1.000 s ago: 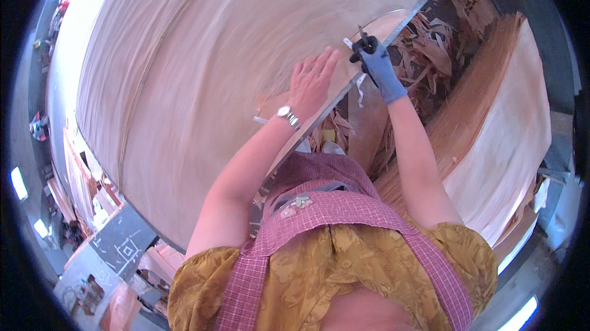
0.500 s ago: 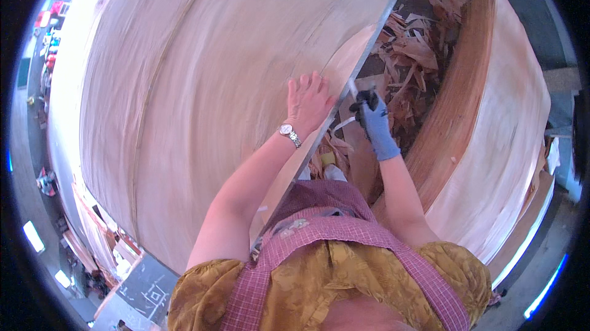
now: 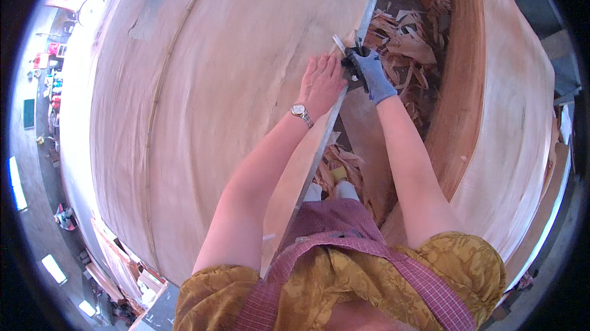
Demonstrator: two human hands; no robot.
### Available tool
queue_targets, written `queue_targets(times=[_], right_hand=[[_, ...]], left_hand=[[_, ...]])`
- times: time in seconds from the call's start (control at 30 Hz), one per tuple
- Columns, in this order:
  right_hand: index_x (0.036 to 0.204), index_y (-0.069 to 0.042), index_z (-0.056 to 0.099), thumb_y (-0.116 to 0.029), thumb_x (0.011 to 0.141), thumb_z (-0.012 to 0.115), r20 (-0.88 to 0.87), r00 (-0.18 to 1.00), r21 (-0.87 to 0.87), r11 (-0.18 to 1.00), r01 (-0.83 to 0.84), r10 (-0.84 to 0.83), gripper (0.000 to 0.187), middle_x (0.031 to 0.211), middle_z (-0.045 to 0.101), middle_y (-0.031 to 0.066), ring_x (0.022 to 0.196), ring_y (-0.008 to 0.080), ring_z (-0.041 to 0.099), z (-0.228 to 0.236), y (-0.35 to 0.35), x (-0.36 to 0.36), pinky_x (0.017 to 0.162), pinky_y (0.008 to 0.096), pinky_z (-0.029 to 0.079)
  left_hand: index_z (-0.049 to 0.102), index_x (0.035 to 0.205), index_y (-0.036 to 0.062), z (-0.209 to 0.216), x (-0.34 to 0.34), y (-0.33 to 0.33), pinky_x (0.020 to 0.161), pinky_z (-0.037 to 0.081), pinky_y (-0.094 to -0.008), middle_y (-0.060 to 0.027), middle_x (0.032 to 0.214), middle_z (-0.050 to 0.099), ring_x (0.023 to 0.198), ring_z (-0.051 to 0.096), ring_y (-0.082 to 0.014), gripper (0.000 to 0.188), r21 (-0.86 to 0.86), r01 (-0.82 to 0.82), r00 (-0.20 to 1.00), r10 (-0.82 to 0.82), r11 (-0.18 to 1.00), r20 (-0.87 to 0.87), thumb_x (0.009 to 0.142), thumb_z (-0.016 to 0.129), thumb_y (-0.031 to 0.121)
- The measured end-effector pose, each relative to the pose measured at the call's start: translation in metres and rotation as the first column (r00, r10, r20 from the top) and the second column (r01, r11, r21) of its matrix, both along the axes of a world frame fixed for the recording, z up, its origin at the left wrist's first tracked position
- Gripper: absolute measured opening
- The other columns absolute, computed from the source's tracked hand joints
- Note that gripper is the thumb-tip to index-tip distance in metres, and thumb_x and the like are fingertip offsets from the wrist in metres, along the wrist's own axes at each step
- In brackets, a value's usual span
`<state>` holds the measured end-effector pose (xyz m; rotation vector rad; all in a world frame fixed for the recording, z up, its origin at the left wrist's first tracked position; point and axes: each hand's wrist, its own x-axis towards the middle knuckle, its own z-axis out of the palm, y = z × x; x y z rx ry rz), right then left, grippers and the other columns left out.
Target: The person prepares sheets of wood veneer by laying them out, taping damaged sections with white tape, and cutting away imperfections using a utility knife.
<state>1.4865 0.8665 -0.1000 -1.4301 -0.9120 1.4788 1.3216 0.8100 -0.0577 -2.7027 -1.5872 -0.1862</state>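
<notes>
A broad sheet of pale wood veneer lies before me, its straight right edge running along a narrow grey metal-like rim. My left hand, bare and with a watch on the wrist, rests flat on the veneer beside that edge, fingers stretched out. Just right of its fingertips is my right hand, in a blue glove with black fingers. It is closed at the edge around a narrow white strip, which pokes out past the fingers; the gripped part is hidden.
Right of the edge, torn veneer scraps cover the floor. A thick stack of veneer sheets stands further right, its layered side facing me. A thin dark line crosses the large sheet, and a torn gap shows at its upper left.
Both hands have moved forward along the edge, the right one further and closer to the left. The right hand was beside the edge and is now at it. The view has shifted.
</notes>
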Motion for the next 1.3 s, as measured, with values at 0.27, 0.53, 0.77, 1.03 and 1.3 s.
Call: queue_targets(times=[0.27,0.53,0.77,1.03,1.3], right_hand=[[0.102,-0.002,0.064,-0.024,0.087,0.066,0.408,0.91,0.152,0.978,-0.146,0.073,0.027,0.084,0.068,0.0143,0.075,0.0275,0.065,-0.04,0.014,0.015,0.068,0.0381,0.052],[0.104,-0.002,0.059,-0.032,0.087,0.066,0.768,0.639,0.214,0.924,-0.317,0.042,0.035,0.091,0.066,0.023,0.086,0.039,0.064,0.017,-0.037,0.075,0.073,0.0451,0.05],[0.11,-0.002,0.059,-0.013,0.089,0.068,-0.279,0.864,0.071,0.906,-0.417,0.42,0.025,0.091,0.066,0.0014,0.077,0.0091,0.061,0.108,-0.188,0.009,0.067,0.0252,0.05],[0.104,-0.004,0.055,-0.034,0.073,0.084,-0.02,0.897,0.258,0.869,-0.423,0.442,0.052,0.085,0.062,0.0079,0.078,0.0161,0.062,0.153,-0.271,-0.068,0.072,0.0312,0.052],[0.1,0.0,0.057,-0.027,0.081,0.077,0.183,0.949,0.061,0.96,-0.272,0.257,0.038,0.088,0.065,0.011,0.077,0.0175,0.06,0.039,-0.271,0.005,0.072,0.0323,0.05]], left_hand=[[0.052,0.13,0.0032,0.001,0.009,0.035,0.088,0.042,-0.0363,-0.0078,0.142,0.048,0.109,0.052,-0.0229,0.048,0.067,0.027,0.998,-0.03,0.997,0.049,0.083,0.055,0.01],[0.059,0.12,0.0086,-0.002,0.013,0.04,0.09,0.043,-0.038,-0.0085,0.135,0.053,0.115,0.051,-0.0238,0.036,0.083,0.029,0.999,-0.032,0.996,0.029,0.085,0.051,0.008],[0.059,0.119,0.012,0.006,-0.012,0.043,0.096,0.042,-0.0434,-0.0107,0.124,0.056,0.116,0.051,-0.0308,0.036,-0.034,-0.267,0.834,0.249,0.963,0.492,0.084,0.051,0.004],[0.058,0.106,0.0079,0.026,-0.017,-0.061,0.09,0.038,-0.0454,-0.012,0.108,0.056,0.104,0.051,-0.0306,0.031,0.063,-0.548,0.78,0.482,0.834,0.399,0.079,0.067,0.021],[0.063,0.097,0.008,0.043,-0.015,-0.182,0.087,0.036,-0.0435,-0.0094,0.098,0.056,0.101,0.051,-0.029,0.038,-0.115,-0.51,0.86,0.503,0.853,-0.081,0.074,0.072,0.037]])
